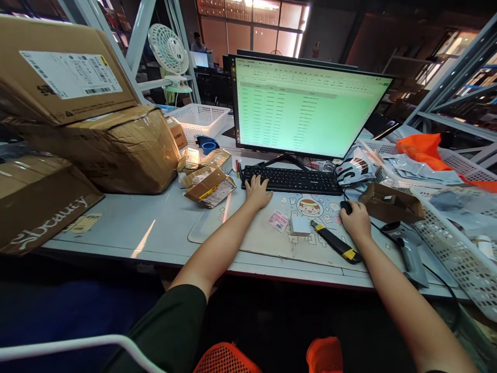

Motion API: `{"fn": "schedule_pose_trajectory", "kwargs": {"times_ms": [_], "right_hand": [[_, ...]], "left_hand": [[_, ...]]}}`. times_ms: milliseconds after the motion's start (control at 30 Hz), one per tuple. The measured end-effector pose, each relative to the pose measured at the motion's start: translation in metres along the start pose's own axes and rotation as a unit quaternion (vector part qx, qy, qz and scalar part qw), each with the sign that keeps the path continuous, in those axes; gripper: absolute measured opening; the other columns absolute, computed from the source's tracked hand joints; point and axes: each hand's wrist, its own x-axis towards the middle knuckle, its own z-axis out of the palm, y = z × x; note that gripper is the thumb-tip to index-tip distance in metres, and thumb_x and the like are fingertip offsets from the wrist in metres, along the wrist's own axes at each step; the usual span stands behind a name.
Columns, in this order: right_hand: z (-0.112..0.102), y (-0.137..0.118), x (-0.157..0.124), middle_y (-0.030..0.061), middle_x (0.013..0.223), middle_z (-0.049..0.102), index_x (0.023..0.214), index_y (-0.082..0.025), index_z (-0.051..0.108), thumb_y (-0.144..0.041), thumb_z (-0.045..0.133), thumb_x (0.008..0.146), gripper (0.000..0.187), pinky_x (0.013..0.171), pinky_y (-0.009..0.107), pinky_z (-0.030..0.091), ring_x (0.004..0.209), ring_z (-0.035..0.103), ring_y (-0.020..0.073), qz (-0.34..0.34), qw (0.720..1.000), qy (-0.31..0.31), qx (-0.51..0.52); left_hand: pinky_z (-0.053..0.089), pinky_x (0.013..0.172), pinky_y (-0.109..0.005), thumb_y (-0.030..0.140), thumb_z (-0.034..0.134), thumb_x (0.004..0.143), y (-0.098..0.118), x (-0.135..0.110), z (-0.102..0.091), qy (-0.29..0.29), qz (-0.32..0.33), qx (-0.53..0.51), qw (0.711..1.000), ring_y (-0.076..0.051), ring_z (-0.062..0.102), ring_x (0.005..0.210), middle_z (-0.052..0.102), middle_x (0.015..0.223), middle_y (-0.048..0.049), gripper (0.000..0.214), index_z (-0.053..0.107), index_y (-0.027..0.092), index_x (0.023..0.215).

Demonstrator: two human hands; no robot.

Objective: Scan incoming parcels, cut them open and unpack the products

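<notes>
Our left hand (258, 194), fingers loosely spread and grasping nothing, rests on the keyboard (297, 180) at mid-frame; our right hand (356, 221) curls over the mouse (345, 206), right of centre. We'd best keep it clear of the knife (334, 242).

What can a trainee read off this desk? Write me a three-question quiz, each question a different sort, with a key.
1. Multiple choice: what is the right hand on?
a) the scanner
b) the mouse
c) the fan
2. True or false: the left hand is at the left end of the keyboard.
3. Fill in the missing word: the white box lies between the label and the ____.

Key: 1: b. 2: true. 3: cutter.
</notes>
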Motion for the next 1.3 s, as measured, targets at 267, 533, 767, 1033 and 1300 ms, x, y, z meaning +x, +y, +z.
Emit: {"fn": "schedule_pose_trajectory", "kwargs": {"times_ms": [267,533,767,1033,1300], "right_hand": [[-0.009,-0.013,-0.004,0.0223,0.138,0.066,0.132,-0.010,0.073,-0.035,0.055,0.088,0.053,0.116,0.053,0.050,0.127,0.063,0.0363,-0.049,0.998,0.020,0.030],[-0.012,-0.019,0.003,0.0235,0.133,0.069,0.125,-0.011,0.077,-0.035,0.057,0.091,0.047,0.115,0.053,0.052,0.123,0.065,0.0364,-0.023,0.999,0.007,0.025],[-0.015,-0.018,-0.003,0.0175,0.129,0.071,0.120,-0.018,0.080,-0.033,0.061,0.090,0.038,0.108,0.049,0.056,0.115,0.068,0.0331,-0.015,1.000,-0.006,0.027],[-0.011,-0.015,-0.001,0.0175,0.132,0.069,0.124,-0.016,0.078,-0.027,0.059,0.090,0.041,0.114,0.050,0.052,0.120,0.065,0.0338,-0.007,1.000,-0.015,0.027],[-0.011,-0.014,0.001,0.0197,0.135,0.067,0.126,-0.013,0.077,-0.028,0.057,0.091,0.044,0.116,0.051,0.050,0.124,0.063,0.0353,-0.009,0.999,-0.027,0.030]], "left_hand": [[0.018,0.133,-0.067,0.047,0.052,0.102,0.001,0.000,-0.002,0.005,0.005,0.004,1.000,-0.039,0.023,0.165,0.033,0.175,-0.0188,0.066,0.050,0.019,0.162],[0.020,0.131,-0.070,0.048,0.049,0.101,-0.003,0.007,0.003,0.011,0.016,0.014,1.000,-0.042,0.024,0.164,0.035,0.173,-0.0224,0.067,0.050,0.016,0.161],[0.022,0.130,-0.071,0.048,0.047,0.101,-0.002,0.007,0.002,0.014,0.017,0.026,0.999,-0.041,0.025,0.163,0.036,0.173,-0.0230,0.067,0.051,0.016,0.160],[0.020,0.131,-0.070,0.048,0.047,0.101,-0.002,0.007,0.001,0.006,0.013,0.021,1.000,-0.041,0.024,0.164,0.035,0.173,-0.0222,0.067,0.050,0.017,0.160],[0.019,0.131,-0.071,0.049,0.046,0.101,-0.002,0.008,0.002,0.007,0.013,0.015,1.000,-0.041,0.024,0.164,0.034,0.173,-0.0217,0.067,0.051,0.017,0.160]]}}
